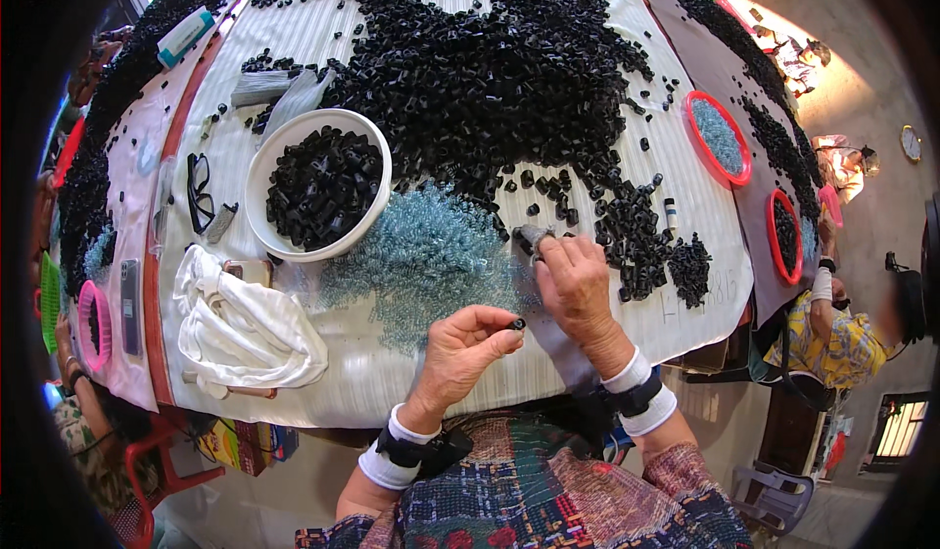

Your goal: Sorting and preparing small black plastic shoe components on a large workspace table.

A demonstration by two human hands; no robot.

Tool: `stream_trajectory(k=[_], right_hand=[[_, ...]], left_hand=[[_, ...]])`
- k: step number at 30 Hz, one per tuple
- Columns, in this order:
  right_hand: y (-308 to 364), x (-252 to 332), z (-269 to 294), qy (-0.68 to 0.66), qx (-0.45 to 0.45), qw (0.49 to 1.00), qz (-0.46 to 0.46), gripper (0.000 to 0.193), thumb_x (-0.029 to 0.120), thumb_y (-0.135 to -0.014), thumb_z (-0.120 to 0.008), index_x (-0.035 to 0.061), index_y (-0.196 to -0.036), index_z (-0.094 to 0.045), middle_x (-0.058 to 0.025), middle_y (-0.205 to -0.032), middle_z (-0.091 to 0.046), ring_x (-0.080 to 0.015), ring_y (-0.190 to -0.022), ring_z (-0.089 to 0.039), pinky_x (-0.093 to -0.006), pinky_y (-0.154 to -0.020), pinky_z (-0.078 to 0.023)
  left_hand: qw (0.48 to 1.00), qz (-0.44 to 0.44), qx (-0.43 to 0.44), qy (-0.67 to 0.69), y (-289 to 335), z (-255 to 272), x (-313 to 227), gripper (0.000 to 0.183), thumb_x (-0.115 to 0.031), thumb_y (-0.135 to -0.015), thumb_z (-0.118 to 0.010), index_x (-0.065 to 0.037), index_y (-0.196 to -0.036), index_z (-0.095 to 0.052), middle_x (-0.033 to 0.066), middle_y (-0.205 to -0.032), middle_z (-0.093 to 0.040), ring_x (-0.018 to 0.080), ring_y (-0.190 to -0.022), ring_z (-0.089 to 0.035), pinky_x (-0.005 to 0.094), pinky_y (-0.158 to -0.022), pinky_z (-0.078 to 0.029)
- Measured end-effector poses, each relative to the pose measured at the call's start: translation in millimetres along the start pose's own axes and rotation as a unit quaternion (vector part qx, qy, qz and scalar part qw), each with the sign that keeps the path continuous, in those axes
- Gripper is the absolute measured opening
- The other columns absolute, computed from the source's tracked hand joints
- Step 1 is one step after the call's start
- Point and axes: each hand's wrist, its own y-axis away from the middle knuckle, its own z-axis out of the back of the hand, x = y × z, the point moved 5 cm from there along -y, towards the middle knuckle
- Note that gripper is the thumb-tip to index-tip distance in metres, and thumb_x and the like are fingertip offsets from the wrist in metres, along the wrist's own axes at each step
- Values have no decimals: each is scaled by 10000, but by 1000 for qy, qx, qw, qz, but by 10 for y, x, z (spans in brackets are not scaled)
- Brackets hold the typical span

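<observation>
Head view shows a small black cap (516,324) pinched between the thumb and forefinger of the left hand (460,353), held just above the table's near edge. The right hand (576,280) rests beside it, its fingers curled down onto a small dark piece (530,238) at the edge of the heap of clear blue beads (421,255) — whether it truly grips that piece I cannot tell. Left of the beads, a white bowl (262,172) stands roughly full of black pieces, which I judge to be finished work. Beyond, a very large black pile (490,69) covers the striped cloth (392,373) — by that measure most of the work looks left. A folded white cloth (245,324) lies nearer left.
</observation>
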Motion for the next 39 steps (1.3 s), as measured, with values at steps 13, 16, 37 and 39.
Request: stream_trajectory(k=[13, 16, 37, 39], right_hand=[[404, 211, 287, -455, -55, 868, -194, 400, -55, -742, -659, -3, -1126, -560, -68, -865, -646, -117, -766, -632, -246, -687, -508], [465, 208, 233, -502, -77, 831, -228, 378, -70, -753, -655, 4, -1114, -571, -54, -869, -653, -114, -807, -634, -249, -724, -512], [463, 253, 192, -436, -82, 876, -190, 252, -34, -766, -662, 5, -1008, -605, -88, -836, -672, -141, -747, -647, -265, -667, -514], [470, 256, 203, -405, -89, 893, -174, 240, -46, -759, -664, 10, -986, -609, -93, -819, -660, -157, -726, -645, -270, -645, -509]], left_hand=[[999, 13, -35, -31, -10, -1, 1, 186, -9, -836, -648, 23, -1010, -591, 67, -881, -660, 125, -779, -656, 223, -694, -532], [999, 6, -39, -33, -7, -27, -2, 184, -4, -834, -649, 28, -1005, -591, 71, -889, -656, 130, -785, -656, 226, -697, -538], [996, 5, -45, -72, 12, -60, 14, 193, -9, -836, -648, 45, -1013, -592, 77, -905, -655, 117, -805, -643, 228, -720, -535], [996, 6, -46, -76, 14, -59, 18, 195, -12, -837, -650, 46, -1014, -592, 76, -903, -657, 115, -805, -642, 227, -720, -535]])
